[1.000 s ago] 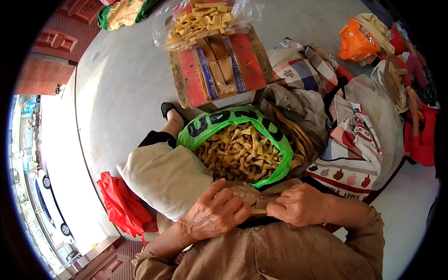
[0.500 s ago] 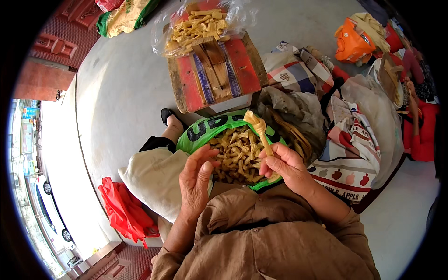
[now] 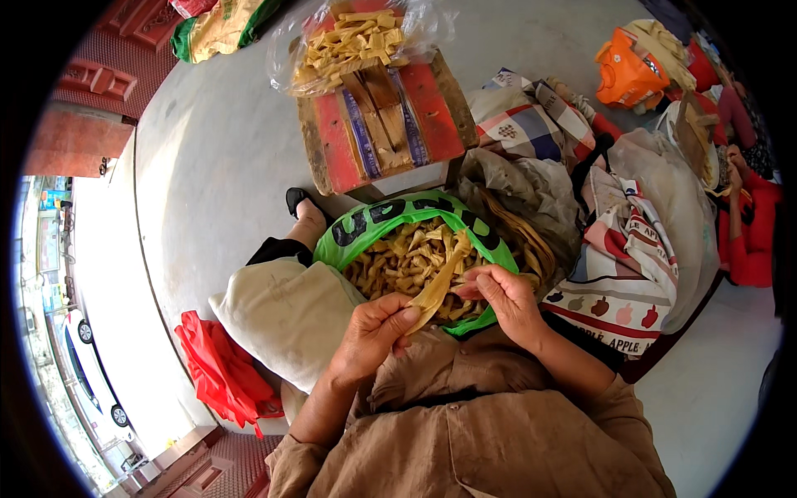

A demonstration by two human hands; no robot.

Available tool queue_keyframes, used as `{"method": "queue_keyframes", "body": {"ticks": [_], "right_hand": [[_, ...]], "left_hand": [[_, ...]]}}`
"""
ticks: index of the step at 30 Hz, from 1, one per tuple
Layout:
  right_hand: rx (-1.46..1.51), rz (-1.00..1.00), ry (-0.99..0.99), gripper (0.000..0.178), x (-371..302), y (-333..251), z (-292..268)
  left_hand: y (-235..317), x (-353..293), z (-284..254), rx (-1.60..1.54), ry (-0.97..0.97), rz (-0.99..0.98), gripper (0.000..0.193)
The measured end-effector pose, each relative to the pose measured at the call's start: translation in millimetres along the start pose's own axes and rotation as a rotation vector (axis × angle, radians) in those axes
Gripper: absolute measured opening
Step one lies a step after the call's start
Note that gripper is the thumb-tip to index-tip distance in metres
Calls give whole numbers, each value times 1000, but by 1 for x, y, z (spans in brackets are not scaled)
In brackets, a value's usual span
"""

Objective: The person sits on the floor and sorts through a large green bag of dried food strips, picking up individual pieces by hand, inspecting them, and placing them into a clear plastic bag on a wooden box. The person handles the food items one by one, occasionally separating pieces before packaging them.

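Note:
My left hand (image 3: 375, 334) pinches the lower end of a flat, pale yellow leaf-like strip (image 3: 435, 290) between thumb and fingers. The strip slants up and to the right. My right hand (image 3: 508, 304) is close beside the strip, its fingers bent together; whether they grip anything is hidden. Under both hands a green bag (image 3: 339, 241) with black lettering lies open in my lap. It is filled with many yellow-brown knotted pieces (image 3: 398, 264) of similar material.
Ahead is a red wooden stool (image 3: 330, 141) with a slotted wooden block (image 3: 383, 116) and a clear plastic bag of yellow strips (image 3: 349, 46). A white cloth (image 3: 278, 311) covers my left side; a red bag (image 3: 220, 365) lies beyond. Patterned cloth (image 3: 623, 266) and another person's arm (image 3: 735, 199) are right.
The strip was upright in my right hand, its top knotted or folded. Now my left hand has come in and grips a flat strip over the bag.

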State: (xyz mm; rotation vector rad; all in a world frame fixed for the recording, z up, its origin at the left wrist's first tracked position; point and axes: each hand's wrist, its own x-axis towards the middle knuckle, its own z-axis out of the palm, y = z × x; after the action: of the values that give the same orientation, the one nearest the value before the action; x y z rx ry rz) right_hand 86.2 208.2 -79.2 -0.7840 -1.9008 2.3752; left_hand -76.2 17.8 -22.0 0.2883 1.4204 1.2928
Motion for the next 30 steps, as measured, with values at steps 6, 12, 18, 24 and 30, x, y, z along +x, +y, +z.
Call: {"method": "queue_keyframes", "body": {"ticks": [6, 12, 18, 24, 30], "right_hand": [[-645, -742, 57, 58, 4, -40, 22], [-847, -860, 24, 37, 21, -34, 5], [-837, -921, -14, 25, 22, -53, 2], [-386, -369, -295, 20, 5, -57, 19], [196, 196, -599, 38, 11, -63, 14]], "left_hand": [[17, -5, 4, -6, -100, -43, 23], [31, -19, 0, -200, -203, -61, 28], [8, -22, -3, -696, -390, 289, 17], [29, -12, -4, -372, -291, 410, 22], [26, -7, 15, 1388, 115, 1038, 24]]}}
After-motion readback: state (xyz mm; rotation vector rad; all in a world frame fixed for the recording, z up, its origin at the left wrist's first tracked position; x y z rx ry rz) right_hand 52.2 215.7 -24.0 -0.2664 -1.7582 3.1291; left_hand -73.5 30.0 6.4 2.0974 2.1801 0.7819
